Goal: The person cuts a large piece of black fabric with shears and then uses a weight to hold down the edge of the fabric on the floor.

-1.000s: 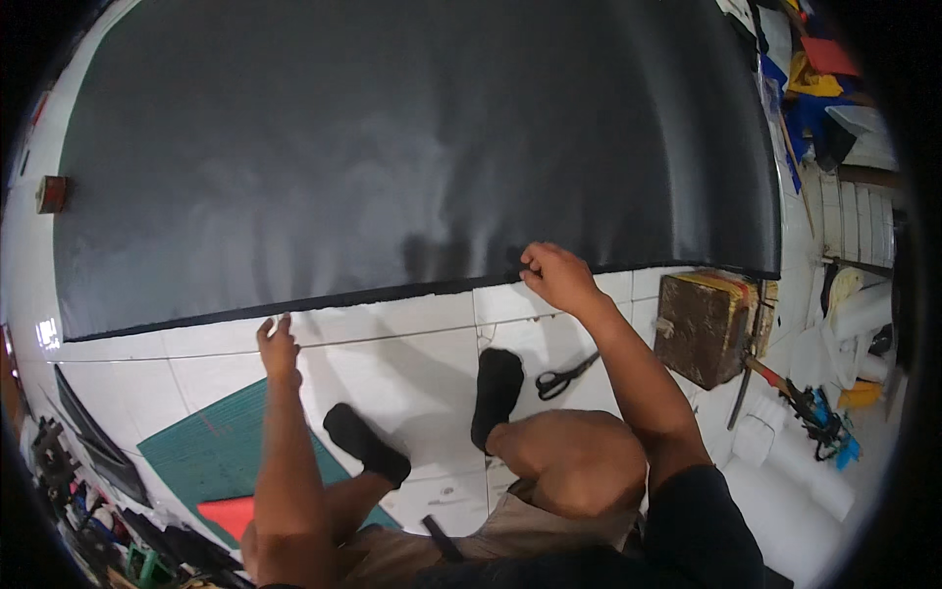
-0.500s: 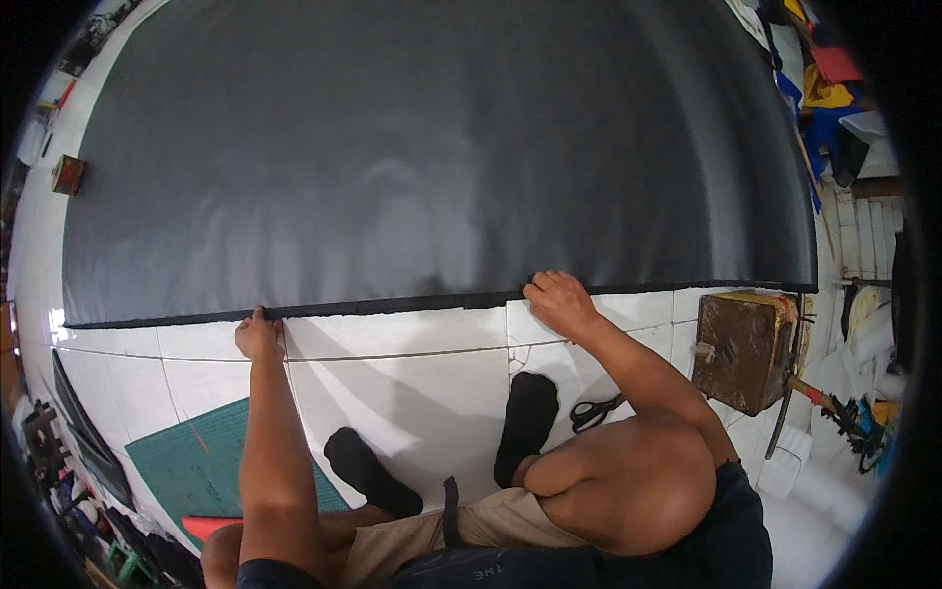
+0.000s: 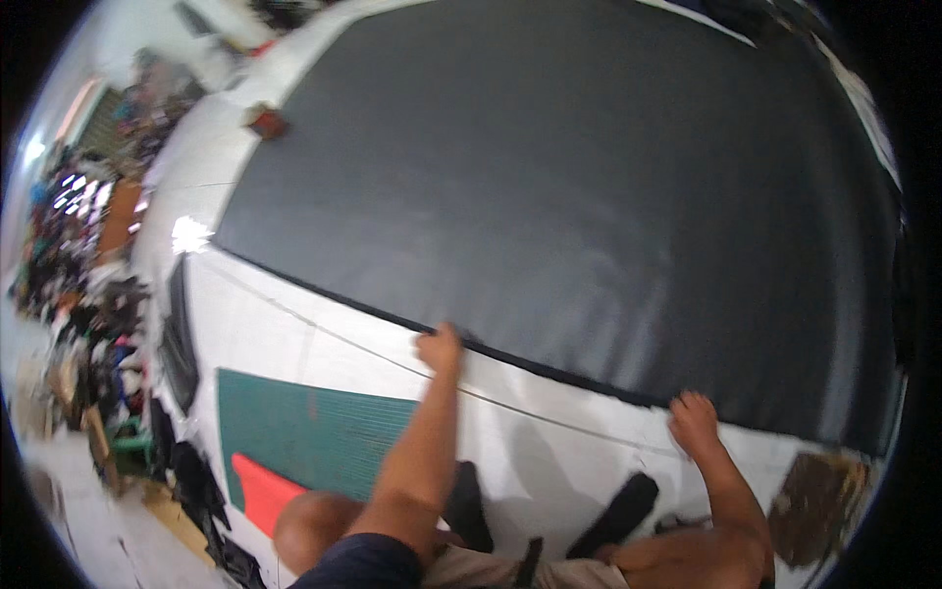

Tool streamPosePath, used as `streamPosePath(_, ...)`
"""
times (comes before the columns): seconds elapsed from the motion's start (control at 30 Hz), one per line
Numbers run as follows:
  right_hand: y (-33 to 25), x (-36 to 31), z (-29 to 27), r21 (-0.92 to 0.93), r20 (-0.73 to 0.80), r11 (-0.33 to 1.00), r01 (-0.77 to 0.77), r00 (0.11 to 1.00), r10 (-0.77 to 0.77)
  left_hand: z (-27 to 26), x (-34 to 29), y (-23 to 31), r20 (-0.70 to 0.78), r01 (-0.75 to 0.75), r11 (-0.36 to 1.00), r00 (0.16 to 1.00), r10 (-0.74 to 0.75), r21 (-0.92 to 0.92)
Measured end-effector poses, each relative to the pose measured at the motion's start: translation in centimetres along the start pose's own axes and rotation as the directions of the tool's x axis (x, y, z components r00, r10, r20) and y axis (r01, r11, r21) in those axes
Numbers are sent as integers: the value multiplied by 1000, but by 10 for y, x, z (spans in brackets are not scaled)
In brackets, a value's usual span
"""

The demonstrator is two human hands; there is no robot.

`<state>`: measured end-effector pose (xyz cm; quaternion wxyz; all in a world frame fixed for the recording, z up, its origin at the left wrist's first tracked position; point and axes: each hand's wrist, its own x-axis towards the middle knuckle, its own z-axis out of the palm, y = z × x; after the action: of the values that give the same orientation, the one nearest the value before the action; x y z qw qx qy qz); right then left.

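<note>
Across the white tiled floor, a broad black sheet spreads out, filling most of the upper view, its near edge slanting down from left to right. And right on that edge, both hands are at work, well apart from each other! The left hand is up at the middle of the edge, fingers curled in against it, forearm reaching over a green mat. Further along to the right, the right hand meets the same edge, fingers bent; whether either one is clamped on the material, I cannot tell through the blur.

Down below, two feet in dark socks stand on the tiles, the sheet's edge running ahead of them. Over on the left, a red piece lies on the green mat, close to the person's knee. Far right, a brown block sits just beside the sheet's near edge, and way up at the left side, a small reddish block marks the sheet's border. Beyond it, piled clutter crowds the far left.
</note>
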<state>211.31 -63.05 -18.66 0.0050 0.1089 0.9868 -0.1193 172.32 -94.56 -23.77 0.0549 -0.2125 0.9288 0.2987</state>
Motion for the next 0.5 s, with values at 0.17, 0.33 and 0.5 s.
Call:
streamPosePath(0.17, -18, 9, -9, 98, -31, 991, -91, 995, 94, -26, -11, 28, 72, 324, 880, 945, -319, -347)
streamPosePath(0.33, -38, 29, -6, 213, -35, 974, -71, 996, 80, -25, 9, -12, 84, 296, 805, 951, -296, -513)
streamPosePath(0.5, -44, 27, -11, 179, -91, 983, -45, 994, 62, -8, -27, 10, -20, 97, 854, 992, -125, -511)
